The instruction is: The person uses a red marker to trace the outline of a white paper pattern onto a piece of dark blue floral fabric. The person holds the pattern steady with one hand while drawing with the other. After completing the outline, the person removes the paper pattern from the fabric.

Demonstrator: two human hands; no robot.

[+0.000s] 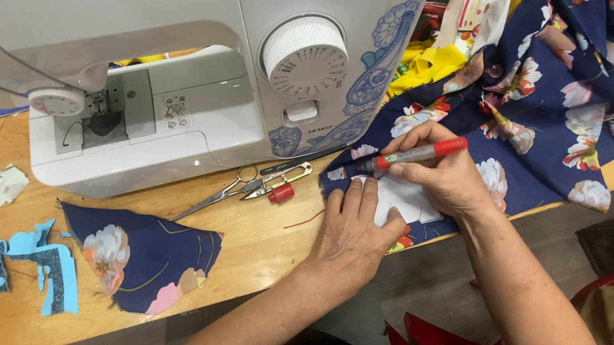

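Sewing machine [184, 58] behind scissors [220, 191] on table [256, 242], fabric piece [144, 254] left, template [401, 199] on cloth [542, 104] right

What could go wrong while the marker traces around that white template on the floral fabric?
The left hand alone pins the white paper template on the navy floral fabric; if it slips, the line from the red marker in the right hand may wander. The fabric hangs over the wooden table's edge and could drag. The small metal scissors lie near the left wrist.
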